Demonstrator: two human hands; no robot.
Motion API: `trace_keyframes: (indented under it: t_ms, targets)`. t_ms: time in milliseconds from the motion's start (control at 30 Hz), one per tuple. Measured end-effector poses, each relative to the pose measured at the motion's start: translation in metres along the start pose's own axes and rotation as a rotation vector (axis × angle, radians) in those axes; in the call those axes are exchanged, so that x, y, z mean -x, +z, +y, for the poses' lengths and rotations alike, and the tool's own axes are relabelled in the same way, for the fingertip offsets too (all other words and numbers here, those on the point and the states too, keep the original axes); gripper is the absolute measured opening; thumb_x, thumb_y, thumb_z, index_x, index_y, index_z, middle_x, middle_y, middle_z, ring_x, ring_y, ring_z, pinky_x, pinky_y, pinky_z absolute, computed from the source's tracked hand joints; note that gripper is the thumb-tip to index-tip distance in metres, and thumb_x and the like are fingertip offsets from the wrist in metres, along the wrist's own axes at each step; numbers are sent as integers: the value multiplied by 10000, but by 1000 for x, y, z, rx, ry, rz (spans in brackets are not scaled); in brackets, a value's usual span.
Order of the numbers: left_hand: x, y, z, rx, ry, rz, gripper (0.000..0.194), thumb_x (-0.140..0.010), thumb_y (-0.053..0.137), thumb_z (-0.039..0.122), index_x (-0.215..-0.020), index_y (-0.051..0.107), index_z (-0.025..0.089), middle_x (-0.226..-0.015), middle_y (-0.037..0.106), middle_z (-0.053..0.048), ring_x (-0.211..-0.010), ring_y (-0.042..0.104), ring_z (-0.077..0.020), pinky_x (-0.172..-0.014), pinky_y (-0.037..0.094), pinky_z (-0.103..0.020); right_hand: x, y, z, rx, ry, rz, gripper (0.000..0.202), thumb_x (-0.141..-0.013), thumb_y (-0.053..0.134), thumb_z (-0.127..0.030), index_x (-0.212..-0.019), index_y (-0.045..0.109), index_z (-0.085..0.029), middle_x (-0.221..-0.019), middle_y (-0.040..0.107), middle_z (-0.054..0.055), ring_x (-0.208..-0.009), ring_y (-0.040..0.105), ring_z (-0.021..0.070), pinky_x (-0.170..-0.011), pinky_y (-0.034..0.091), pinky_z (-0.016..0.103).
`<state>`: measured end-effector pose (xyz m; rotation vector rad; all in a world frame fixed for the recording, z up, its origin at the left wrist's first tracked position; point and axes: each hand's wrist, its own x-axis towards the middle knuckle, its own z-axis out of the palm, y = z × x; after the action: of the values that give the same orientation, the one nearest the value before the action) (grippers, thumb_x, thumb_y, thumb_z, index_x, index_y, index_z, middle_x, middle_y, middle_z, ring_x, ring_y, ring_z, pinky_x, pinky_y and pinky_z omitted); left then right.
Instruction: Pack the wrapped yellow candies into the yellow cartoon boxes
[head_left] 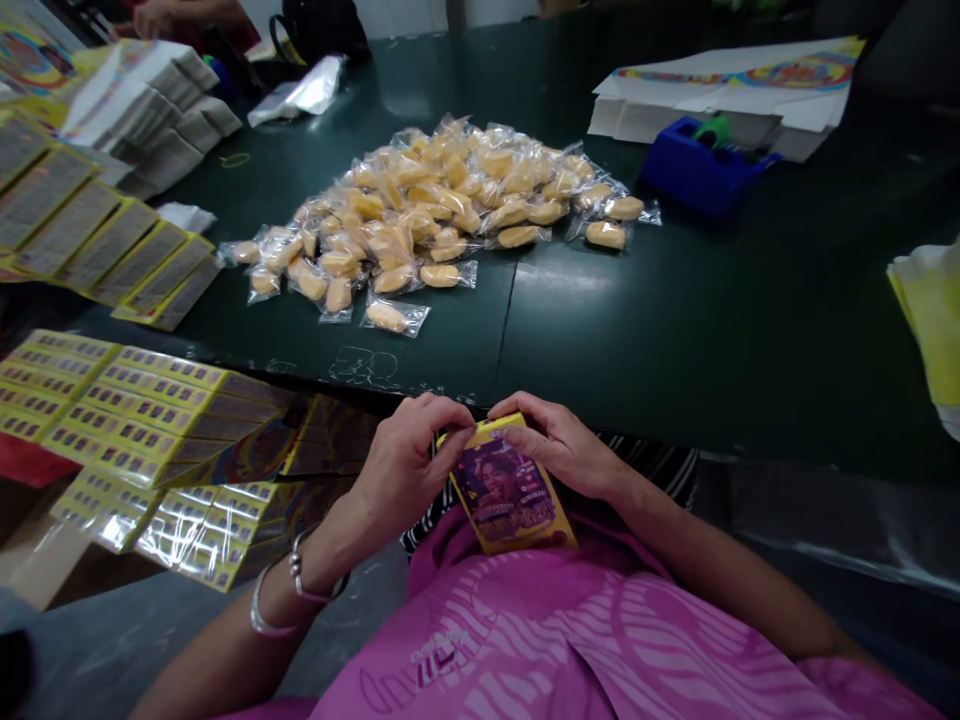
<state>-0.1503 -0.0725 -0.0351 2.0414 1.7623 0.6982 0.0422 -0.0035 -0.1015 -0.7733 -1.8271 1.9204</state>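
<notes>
A small yellow box [501, 490] with a purple printed front rests upright against my lap, just below the table edge. My left hand [416, 450] pinches its upper left corner between thumb and fingers. At the upper right, my right hand [559, 445] grips the box with the thumb on the printed face and fingers behind the top. The inside of the box cannot be seen. Beyond my hands on the table lies a heap of yellow oblong pieces [450, 190] in clear wrappers, with one wrapped piece [387, 317] nearest to me.
A blue tape dispenser [697, 165] stands right of the heap, before a stack of flat white cartons [720, 95]. Shrink-wrapped yellow boxes [127, 410] are piled at left. More cartons [150, 110] lie at the back left, near another person's hand [159, 18].
</notes>
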Motion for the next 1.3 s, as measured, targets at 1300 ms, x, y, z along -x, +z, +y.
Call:
trace_keyframes:
  t_ms: [1300]
  targets:
    - [-9,-1,-3,619,-386,-261,126,-767,676,275,-698,639,176,-1130,613,-66,-1102,558,-213,-930,424,-334,-4,5,9,-144,-40,38,619,-871,462,-724,-994,562,-125,-827,545,31,-708,473,139,-618,377,250]
